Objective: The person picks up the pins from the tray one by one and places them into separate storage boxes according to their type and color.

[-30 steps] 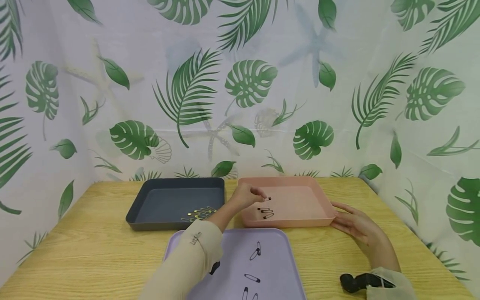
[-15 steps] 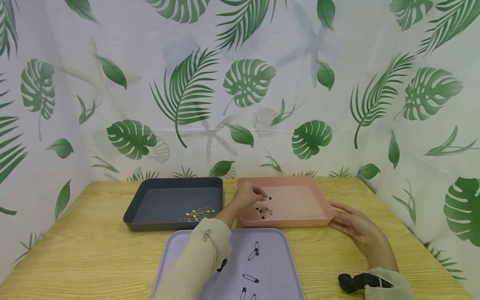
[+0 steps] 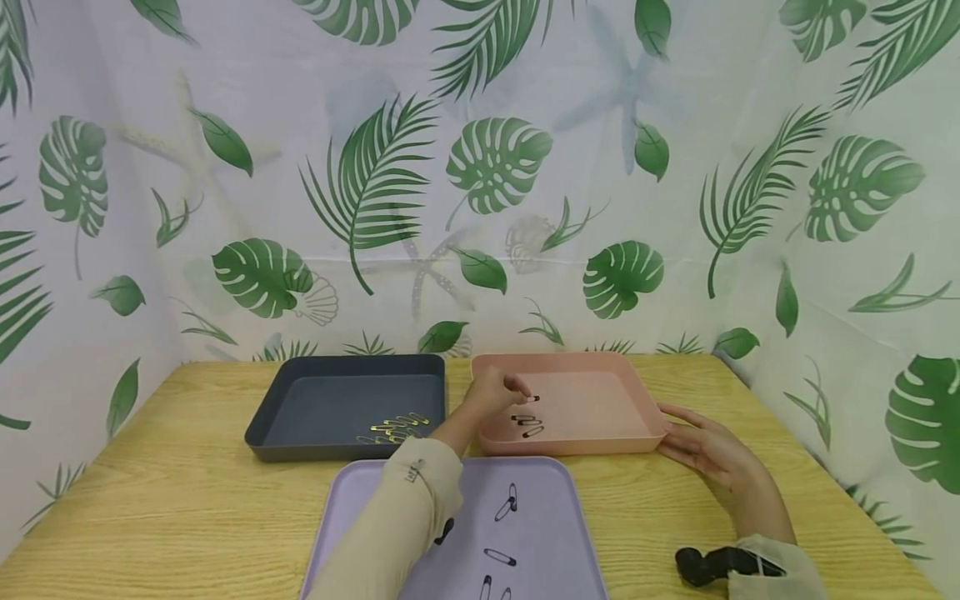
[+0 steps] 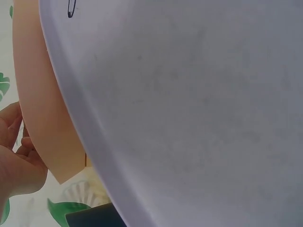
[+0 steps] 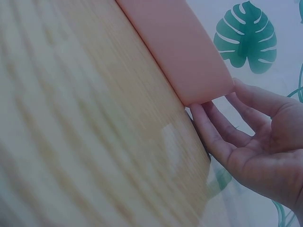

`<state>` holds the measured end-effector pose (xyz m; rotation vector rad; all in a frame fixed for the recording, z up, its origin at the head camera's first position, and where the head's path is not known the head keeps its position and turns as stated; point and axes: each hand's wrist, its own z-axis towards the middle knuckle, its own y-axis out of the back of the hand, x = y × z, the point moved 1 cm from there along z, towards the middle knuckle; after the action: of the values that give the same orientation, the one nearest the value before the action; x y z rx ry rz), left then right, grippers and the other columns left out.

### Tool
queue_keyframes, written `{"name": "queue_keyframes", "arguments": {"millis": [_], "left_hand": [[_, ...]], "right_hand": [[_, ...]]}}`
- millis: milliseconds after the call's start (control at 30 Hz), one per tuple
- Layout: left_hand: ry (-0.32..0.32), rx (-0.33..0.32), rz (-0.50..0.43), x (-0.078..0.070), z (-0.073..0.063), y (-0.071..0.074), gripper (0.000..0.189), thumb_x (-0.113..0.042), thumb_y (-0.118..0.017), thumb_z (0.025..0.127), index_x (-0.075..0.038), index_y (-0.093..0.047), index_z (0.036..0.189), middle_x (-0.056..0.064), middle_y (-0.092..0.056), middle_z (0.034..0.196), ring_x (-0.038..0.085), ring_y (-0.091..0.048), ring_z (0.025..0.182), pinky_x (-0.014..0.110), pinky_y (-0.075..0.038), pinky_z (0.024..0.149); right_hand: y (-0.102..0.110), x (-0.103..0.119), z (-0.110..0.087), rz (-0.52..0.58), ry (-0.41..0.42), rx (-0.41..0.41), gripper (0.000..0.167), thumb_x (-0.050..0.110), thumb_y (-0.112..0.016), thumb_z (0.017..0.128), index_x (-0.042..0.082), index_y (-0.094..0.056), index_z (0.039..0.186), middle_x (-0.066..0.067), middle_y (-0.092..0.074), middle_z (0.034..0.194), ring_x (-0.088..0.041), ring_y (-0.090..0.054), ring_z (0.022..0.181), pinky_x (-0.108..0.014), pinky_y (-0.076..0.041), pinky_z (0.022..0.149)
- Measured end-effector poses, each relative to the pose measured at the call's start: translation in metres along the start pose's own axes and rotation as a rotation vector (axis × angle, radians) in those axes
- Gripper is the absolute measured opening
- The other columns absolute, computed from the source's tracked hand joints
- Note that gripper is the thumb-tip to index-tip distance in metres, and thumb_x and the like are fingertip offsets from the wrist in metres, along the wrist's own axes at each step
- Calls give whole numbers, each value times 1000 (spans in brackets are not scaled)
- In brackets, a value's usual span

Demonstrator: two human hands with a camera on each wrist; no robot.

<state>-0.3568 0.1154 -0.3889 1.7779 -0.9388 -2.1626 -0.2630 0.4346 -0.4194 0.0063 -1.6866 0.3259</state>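
Note:
My left hand [image 3: 497, 392] reaches over the left part of the pink tray [image 3: 645, 392], its thumb and fingertips pinching a black safety pin [image 3: 534, 398]. Below those fingertips, a few black safety pins [image 3: 533, 432] lie on the tray floor. In the left wrist view, the pink tray's wall [image 4: 45, 94] covers part of this hand [image 4: 21, 165]. At the tray's right front corner, my right hand [image 3: 708, 450] touches the wall with extended fingers. The right wrist view shows its fingertips [image 5: 199, 111] against the pink corner.
Left of the pink tray stands a dark grey tray [image 3: 322, 408] holding several yellow safety pins [image 3: 397, 427]. In front, a lilac tray [image 3: 558, 517] carries several black safety pins [image 3: 500, 557], partly hidden by my left sleeve [image 3: 405, 517]. A leaf-patterned cloth [image 3: 555, 275] hangs behind the table.
My left hand stays over the pink tray with the safety pin, shifting only slightly; its forearm has swung a little to the right. The right hand stays at the tray's corner.

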Motion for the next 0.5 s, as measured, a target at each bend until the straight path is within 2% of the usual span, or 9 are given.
{"name": "queue_keyframes", "arguments": {"millis": [167, 500], "left_hand": [[10, 0, -12, 1, 0, -1, 5, 0, -67, 81, -2, -72, 80, 1, -65, 71, 21, -63, 75, 21, -44, 58], [-11, -8, 32, 1, 0, -1, 5, -3, -69, 81, -5, -72, 79, 0, -64, 73, 11, -54, 66, 22, -44, 59]], "right_hand": [[0, 0, 0, -7, -1, -6, 48, 2, -46, 96, 3, -31, 142, -4, -60, 113, -21, -57, 104, -37, -42, 90], [0, 0, 1, 20, 0, 1, 45, 0, -45, 95, 6, -36, 139, -5, -60, 112, -22, -57, 105, -36, -43, 90]]}}
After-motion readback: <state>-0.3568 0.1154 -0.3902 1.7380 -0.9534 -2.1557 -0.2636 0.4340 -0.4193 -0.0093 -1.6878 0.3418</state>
